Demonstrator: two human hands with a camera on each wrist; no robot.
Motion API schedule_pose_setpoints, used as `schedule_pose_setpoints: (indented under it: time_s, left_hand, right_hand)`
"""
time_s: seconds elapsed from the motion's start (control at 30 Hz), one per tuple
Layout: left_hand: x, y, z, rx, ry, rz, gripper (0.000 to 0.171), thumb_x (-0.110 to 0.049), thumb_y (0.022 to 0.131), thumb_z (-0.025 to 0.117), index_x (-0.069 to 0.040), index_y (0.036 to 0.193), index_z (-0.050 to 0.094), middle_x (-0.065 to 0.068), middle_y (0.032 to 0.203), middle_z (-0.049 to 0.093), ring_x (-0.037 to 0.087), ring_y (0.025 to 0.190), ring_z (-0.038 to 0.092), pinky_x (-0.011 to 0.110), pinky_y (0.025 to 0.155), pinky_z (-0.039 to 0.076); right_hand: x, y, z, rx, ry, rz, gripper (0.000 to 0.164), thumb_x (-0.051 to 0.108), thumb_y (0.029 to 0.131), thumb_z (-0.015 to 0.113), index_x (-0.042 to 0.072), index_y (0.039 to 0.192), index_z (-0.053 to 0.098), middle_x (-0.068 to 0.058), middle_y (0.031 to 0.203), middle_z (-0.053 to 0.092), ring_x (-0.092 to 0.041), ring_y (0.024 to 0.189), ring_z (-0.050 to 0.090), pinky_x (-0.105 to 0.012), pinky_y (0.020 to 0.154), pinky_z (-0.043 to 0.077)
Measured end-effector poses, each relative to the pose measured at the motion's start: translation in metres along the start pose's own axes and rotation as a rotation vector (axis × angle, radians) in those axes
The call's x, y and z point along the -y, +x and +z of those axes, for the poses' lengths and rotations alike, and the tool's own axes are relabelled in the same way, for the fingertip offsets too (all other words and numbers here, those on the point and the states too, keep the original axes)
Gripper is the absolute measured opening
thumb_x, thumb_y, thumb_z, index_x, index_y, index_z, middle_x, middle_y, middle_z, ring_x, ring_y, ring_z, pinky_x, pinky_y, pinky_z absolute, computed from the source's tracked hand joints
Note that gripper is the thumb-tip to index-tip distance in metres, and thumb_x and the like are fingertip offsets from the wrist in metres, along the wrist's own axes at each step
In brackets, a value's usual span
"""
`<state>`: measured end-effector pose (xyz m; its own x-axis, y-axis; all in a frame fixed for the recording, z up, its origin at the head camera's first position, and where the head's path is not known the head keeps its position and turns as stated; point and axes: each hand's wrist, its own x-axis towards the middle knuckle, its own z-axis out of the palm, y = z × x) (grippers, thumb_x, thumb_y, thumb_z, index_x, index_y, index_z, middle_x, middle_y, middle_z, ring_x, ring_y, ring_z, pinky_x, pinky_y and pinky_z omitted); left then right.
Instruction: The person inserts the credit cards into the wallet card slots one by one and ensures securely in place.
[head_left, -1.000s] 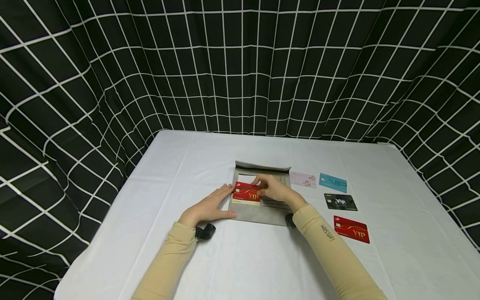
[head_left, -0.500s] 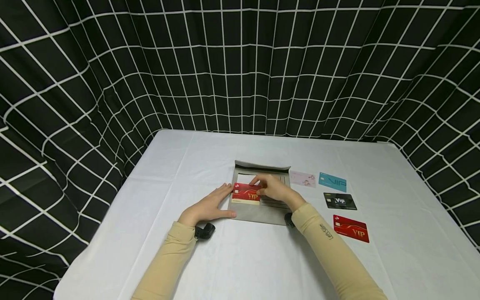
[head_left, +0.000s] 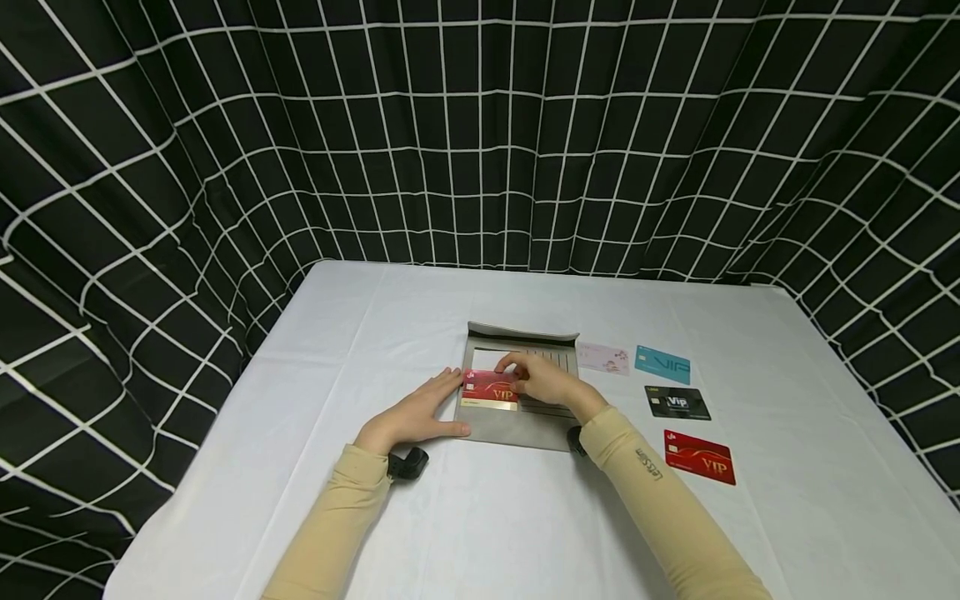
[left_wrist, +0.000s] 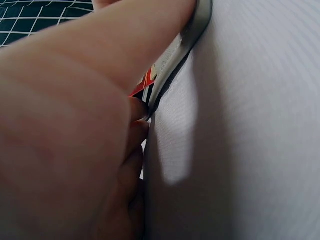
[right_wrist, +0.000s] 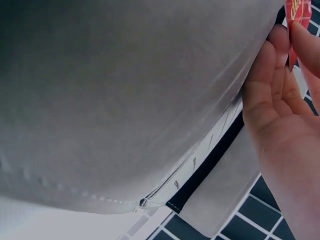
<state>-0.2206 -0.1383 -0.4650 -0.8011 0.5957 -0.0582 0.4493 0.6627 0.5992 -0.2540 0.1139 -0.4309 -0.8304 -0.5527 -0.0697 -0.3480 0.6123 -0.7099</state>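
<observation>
From the fingertips of the right hand [head_left: 547, 381], the red card [head_left: 486, 388] lies toward the left of the frame, just right of centre, its long axis running nearly level across the picture. The right hand is nearer: its thumb and fingers pinch the card by its right-hand end, a grip confirmed in the upper right of the right wrist view. The left hand [head_left: 412, 418] is just beyond the card's other end, its fingers extended and grasping nothing; its fingertips meet the left edge of the open grey wallet [head_left: 517, 432], and its thumb reaches the lower left corner.

The card lies over the left half of the wallet. A pale strip [head_left: 489, 405] shows along its lower edge; whether that is a separate card cannot be told. A white patch [head_left: 486, 359] shows above it. The wallet's flap [head_left: 523, 332] stands raised along the top edge.

Farther out, in the right part of the frame, four loose cards descend in a loose curve: a pink card [head_left: 604, 358] beside the wallet, then a blue card [head_left: 663, 364], a black card [head_left: 677, 402] and a second red card [head_left: 701, 457], lowest, near the right sleeve [head_left: 637, 483].
</observation>
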Motion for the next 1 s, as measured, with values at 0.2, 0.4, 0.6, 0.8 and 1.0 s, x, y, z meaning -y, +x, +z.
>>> schedule_pose_setpoints:
  time_s: [0.2,0.4,0.6,0.8,1.0]
  left_hand:
    - [0.001,0.000,0.000,-0.003,0.004,0.013,0.091,-0.055,0.080,0.064,-0.009,0.148,0.023,0.006,0.152,0.017,0.019,0.139,0.008,0.041,0.110,0.013]
    - [0.000,-0.001,-0.001,-0.007,-0.005,0.022,0.091,-0.054,0.080,0.065,-0.008,0.147,0.024,0.006,0.152,0.018,0.020,0.139,0.008,0.041,0.110,0.013]
    - [0.001,0.000,0.001,-0.005,0.006,0.010,0.092,-0.055,0.080,0.064,-0.008,0.148,0.023,0.006,0.152,0.017,0.020,0.139,0.008,0.041,0.110,0.014]
    - [0.000,-0.001,0.000,-0.004,0.005,0.006,0.092,-0.056,0.079,0.064,-0.009,0.148,0.023,0.006,0.152,0.016,0.020,0.139,0.008,0.042,0.110,0.014]
    - [0.002,-0.001,0.001,0.001,0.018,0.002,0.092,-0.056,0.080,0.064,-0.010,0.148,0.023,0.005,0.153,0.016,0.019,0.139,0.008,0.041,0.110,0.014]
  right_hand:
    - [0.004,0.000,0.001,0.034,0.000,0.001,0.030,-0.007,0.087,0.056,0.004,0.115,0.056,-0.005,0.077,0.055,-0.015,0.065,0.047,-0.026,0.057,0.040]
    - [0.008,0.000,0.003,0.053,-0.038,0.002,0.031,-0.009,0.086,0.054,0.002,0.115,0.054,-0.010,0.094,0.060,-0.018,0.081,0.053,-0.027,0.065,0.043]
    - [0.011,0.000,0.005,0.092,-0.029,0.009,0.030,-0.012,0.087,0.050,0.000,0.115,0.049,-0.010,0.090,0.053,-0.019,0.078,0.047,-0.028,0.067,0.039]
    - [0.015,-0.002,0.006,0.139,-0.149,0.021,0.024,-0.002,0.090,0.055,0.007,0.112,0.053,-0.008,0.093,0.049,-0.021,0.084,0.044,-0.034,0.075,0.040]
    - [0.015,-0.005,0.006,0.137,-0.137,0.061,0.028,-0.002,0.089,0.052,0.007,0.116,0.053,-0.012,0.104,0.049,-0.024,0.094,0.046,-0.042,0.084,0.042]
